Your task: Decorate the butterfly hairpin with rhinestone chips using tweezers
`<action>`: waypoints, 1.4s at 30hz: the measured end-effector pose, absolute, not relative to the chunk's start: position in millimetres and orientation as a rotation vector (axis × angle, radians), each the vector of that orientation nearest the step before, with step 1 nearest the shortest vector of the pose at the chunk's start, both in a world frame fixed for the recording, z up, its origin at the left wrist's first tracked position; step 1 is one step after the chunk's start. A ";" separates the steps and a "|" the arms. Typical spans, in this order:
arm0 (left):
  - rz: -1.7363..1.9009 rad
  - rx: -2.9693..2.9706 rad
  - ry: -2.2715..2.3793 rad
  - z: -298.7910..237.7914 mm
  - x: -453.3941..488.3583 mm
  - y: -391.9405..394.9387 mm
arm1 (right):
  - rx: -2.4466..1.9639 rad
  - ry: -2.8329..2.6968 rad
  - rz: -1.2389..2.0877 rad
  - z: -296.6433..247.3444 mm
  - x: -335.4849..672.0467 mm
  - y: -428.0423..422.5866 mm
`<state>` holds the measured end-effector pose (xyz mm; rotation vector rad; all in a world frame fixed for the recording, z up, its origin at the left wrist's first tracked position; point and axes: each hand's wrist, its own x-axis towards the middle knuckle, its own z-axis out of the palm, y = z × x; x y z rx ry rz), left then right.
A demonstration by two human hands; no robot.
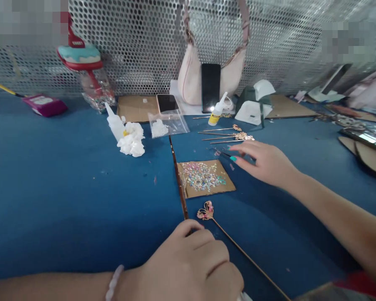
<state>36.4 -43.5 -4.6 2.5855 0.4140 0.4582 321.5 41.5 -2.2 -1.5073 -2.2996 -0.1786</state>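
While left hand (191, 267) rests curled, grip holding nothing | right hand (263, 161) reaches flat, grip spread over tweezers (227, 154)

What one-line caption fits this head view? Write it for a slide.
Left hand rests by a butterfly hairpin; right hand reaches past a card of sequins on blue table.

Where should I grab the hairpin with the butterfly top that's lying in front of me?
Pinch the thin bare stem of the butterfly hairpin just below its ornament, coming from above. It lies flat on the blue table, and the decorated head looks delicate; the left hand is nearest.
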 end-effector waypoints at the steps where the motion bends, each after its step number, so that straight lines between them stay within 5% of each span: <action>1: 0.459 2.608 0.403 -5.6 36.2 -45.3 | -1.518 -2.228 -0.193 -0.9 322.3 45.3; 16: 0.506 2.507 0.385 2.1 34.6 -45.3 | -1.499 -1.679 0.295 -6.6 309.1 192.1; 23: 0.622 2.051 0.618 -0.6 37.9 -47.7 | -1.222 -1.611 0.490 40.8 291.5 121.9; 33: 0.393 1.709 0.753 19.0 33.1 -42.3 | -0.575 -1.759 1.526 40.3 233.6 -12.7; 42: 0.292 1.545 0.671 25.0 42.6 -36.1 | -0.511 -1.611 1.535 32.2 235.6 -11.0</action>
